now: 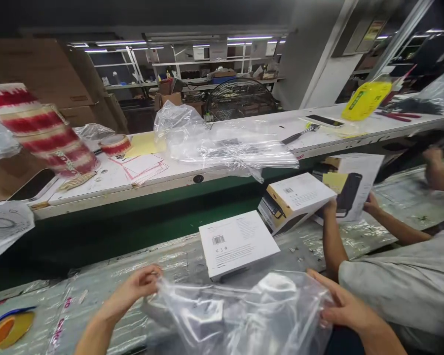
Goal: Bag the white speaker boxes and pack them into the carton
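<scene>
Left hand and right hand pinch a clear, crinkled plastic bag, seemingly empty

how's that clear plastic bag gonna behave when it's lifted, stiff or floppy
Probably floppy: the clear plastic bag sags and creases between the left hand and right hand. It looks thin and see-through, so likely very light. Its glossy surface may be slippery, so it could slide over the white box behind it.
</scene>
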`<state>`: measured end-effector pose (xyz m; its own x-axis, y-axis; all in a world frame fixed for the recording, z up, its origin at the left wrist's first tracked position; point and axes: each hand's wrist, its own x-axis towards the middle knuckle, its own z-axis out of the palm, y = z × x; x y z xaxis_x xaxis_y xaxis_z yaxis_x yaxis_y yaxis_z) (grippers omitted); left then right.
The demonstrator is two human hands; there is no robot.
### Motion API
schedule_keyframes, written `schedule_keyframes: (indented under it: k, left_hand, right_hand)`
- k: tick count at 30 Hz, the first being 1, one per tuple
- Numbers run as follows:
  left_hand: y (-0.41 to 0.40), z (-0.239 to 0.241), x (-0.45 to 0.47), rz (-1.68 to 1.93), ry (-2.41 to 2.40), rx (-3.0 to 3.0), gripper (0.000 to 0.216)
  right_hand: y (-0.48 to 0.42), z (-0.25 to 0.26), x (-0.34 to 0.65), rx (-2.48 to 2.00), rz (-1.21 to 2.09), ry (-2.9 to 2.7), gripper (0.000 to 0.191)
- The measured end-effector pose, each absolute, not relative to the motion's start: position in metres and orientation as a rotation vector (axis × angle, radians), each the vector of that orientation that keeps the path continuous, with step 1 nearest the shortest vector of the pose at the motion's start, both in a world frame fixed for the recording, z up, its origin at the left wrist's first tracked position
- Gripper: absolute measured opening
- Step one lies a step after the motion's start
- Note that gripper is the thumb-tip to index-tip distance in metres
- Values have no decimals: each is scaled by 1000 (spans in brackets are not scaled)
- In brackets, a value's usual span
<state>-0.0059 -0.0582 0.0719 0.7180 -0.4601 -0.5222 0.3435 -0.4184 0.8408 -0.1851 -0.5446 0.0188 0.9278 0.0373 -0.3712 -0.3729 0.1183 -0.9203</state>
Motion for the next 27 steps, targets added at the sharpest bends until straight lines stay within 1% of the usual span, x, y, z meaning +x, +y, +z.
schedule_keyframes:
  k: [1,2,3,4,5,6,8,10,12,14,16,18,19,20,22,23,25,27]
  left_hand:
    - [-42,69,-6,-924,-150,1885,26]
    - [-27,69,-6,-962,-212,1962,29]
    - [-15,72,-4,-986,-277,2011,39]
    - [-8,78,-1,-984,-347,2008,50]
    - [-9,86,2,-960,-410,1951,55]
    - [-17,95,5,-921,-456,1861,54]
    - [-58,112,11,-848,-486,1641,40]
    - [-121,123,14,-814,-499,1637,33]
    - [-184,126,13,-808,-580,1630,25]
    - [-230,123,7,-883,-767,1530,26]
    - [-256,118,-6,-832,-849,1405,41]
    - [-265,115,-21,-712,-810,1293,55]
    - [-265,114,-28,-658,-769,1263,53]
    - [-264,113,-34,-603,-746,1262,43]
    - [-260,114,-43,-513,-758,1333,18]
    - [-258,115,-45,-483,-774,1376,14]
    - [-254,117,-48,-467,-811,1425,18]
    - [-251,116,-49,-497,-819,1449,19]
  right_hand:
    - [-541,24,-181,-1332,368,180,77]
    - [-535,31,-176,-1248,390,71,77]
    - [-529,38,-168,-1191,382,-38,74]
    - [-522,47,-160,-1151,365,-117,67]
    - [-514,57,-153,-1127,362,-174,59]
    - [-507,67,-146,-1118,372,-221,48]
    - [-493,89,-136,-1129,425,-326,34]
    - [-481,112,-130,-1246,411,-423,28]
    - [-471,133,-125,-1544,272,-494,20]
    - [-462,148,-121,-1901,16,-466,9]
    - [-454,155,-119,-2128,-338,-371,13]
    - [-447,154,-118,-2207,-687,-302,14]
    - [-444,151,-119,-2229,-812,-274,13]
    - [-442,148,-120,-2252,-890,-244,11]
    - [-438,142,-124,-2281,-911,-200,10]
    - [-437,140,-126,-2282,-866,-199,12]
    - [-435,137,-132,-2245,-725,-257,14]
    - [-432,135,-137,-2184,-624,-357,10]
